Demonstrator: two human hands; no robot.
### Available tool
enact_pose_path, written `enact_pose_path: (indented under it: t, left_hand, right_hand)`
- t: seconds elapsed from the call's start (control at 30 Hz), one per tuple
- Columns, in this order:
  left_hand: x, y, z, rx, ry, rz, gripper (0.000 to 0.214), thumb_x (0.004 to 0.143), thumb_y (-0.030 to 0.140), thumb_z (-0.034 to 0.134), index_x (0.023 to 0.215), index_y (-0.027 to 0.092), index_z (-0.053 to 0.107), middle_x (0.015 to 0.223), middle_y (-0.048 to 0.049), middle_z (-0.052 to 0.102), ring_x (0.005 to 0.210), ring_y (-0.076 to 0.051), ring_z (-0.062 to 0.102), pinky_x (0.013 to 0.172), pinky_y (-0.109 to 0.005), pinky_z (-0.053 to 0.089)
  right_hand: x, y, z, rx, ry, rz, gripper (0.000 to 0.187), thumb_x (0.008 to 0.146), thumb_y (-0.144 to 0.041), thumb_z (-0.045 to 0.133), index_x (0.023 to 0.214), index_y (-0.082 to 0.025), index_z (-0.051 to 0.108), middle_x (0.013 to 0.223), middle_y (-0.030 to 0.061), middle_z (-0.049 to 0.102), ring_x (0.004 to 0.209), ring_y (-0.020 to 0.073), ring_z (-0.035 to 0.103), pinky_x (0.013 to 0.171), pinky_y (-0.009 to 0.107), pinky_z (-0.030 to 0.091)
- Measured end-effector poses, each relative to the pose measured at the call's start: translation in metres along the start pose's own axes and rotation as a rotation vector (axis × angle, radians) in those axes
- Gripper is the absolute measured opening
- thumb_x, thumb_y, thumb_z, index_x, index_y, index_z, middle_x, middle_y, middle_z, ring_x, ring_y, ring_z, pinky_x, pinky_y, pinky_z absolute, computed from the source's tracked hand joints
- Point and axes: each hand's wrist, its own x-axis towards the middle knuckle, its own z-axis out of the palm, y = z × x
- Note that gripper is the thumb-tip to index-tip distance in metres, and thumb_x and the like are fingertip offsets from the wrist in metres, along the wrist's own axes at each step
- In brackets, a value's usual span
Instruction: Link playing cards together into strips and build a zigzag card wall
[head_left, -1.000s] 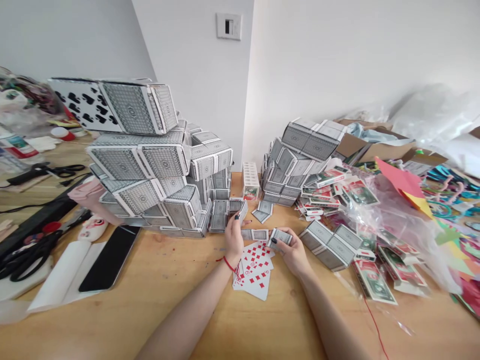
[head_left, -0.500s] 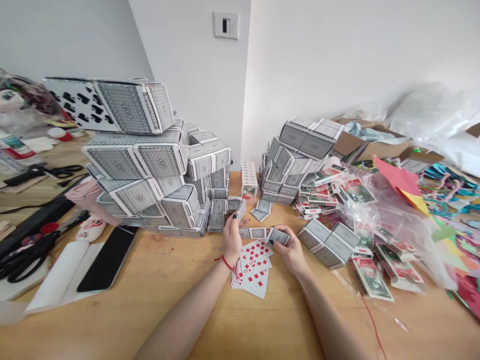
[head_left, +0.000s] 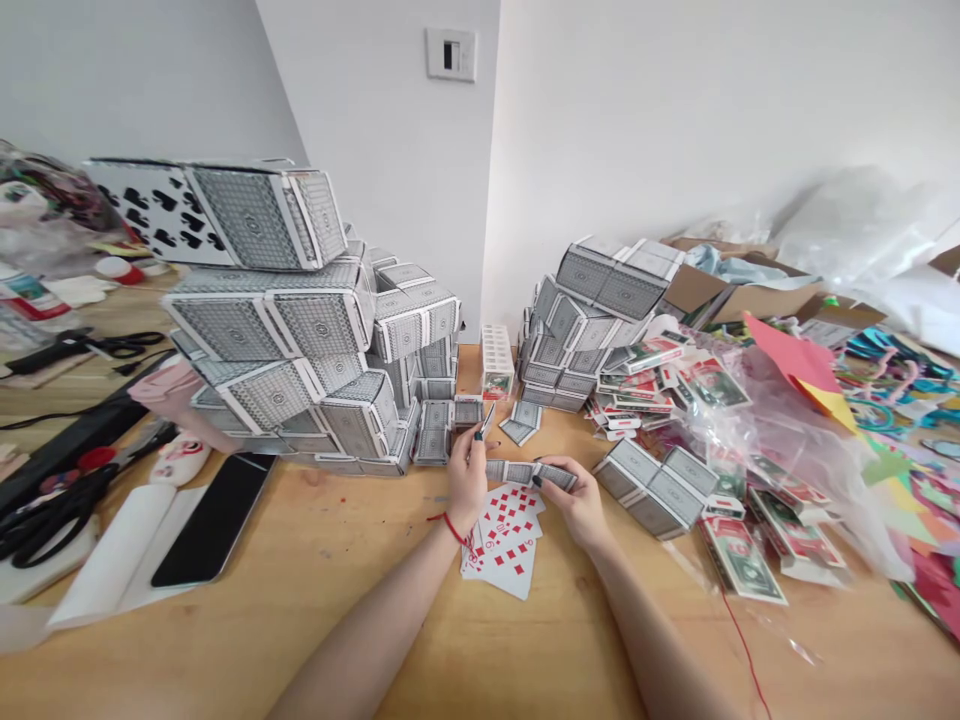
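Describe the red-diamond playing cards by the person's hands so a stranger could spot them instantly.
On the wooden table, right of the tower of grey-backed playing cards, sit the person's left hand and right hand. Just below them lies a small overlapping spread of face-up cards. Its red diamonds on white set it apart from the grey card backs around it.

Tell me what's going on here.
A person is handling playing cards at a wooden table. Their left hand pinches a grey-backed card beside the foot of a tall stack of card-built boxes. Their right hand holds a strip of grey-backed cards above loose red-diamond cards. A second stack of card-built boxes stands to the right, near dollar-printed card packs.
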Motion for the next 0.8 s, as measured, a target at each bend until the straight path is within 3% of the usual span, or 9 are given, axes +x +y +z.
enact_pose_path:
  t: [0.2,0.4,0.8]
  left_hand:
    - [-0.002,0.003,0.0,0.039,-0.022,0.022,0.031,0.086,0.032,0.036,0.107,0.017,0.053,0.105,-0.0095,0.059,0.085,-0.018,0.061,0.081,-0.033,0.046]
    - [-0.005,0.01,0.0,0.101,-0.063,0.08,0.03,0.086,0.031,0.036,0.109,0.019,0.053,0.111,-0.0086,0.056,0.086,-0.016,0.061,0.08,-0.031,0.046]
    - [-0.008,0.008,0.0,0.092,-0.091,0.032,0.033,0.087,0.034,0.033,0.109,0.018,0.053,0.101,-0.008,0.061,0.086,-0.017,0.061,0.08,-0.032,0.047]
  right_hand:
    - [0.004,0.0,-0.001,-0.043,-0.007,-0.002,0.025,0.066,-0.034,0.066,0.084,-0.018,0.059,0.069,0.0029,0.065,0.059,0.0167,0.061,0.055,0.027,0.048]
    - [0.005,-0.002,0.003,-0.135,-0.094,-0.006,0.021,0.068,-0.036,0.063,0.076,-0.017,0.061,0.062,0.0028,0.065,0.053,0.0153,0.058,0.053,0.027,0.046]
    - [0.011,0.007,0.019,-0.132,-0.145,-0.118,0.013,0.07,-0.027,0.059,0.075,-0.019,0.049,0.07,0.0013,0.058,0.061,0.0149,0.055,0.057,0.027,0.045]
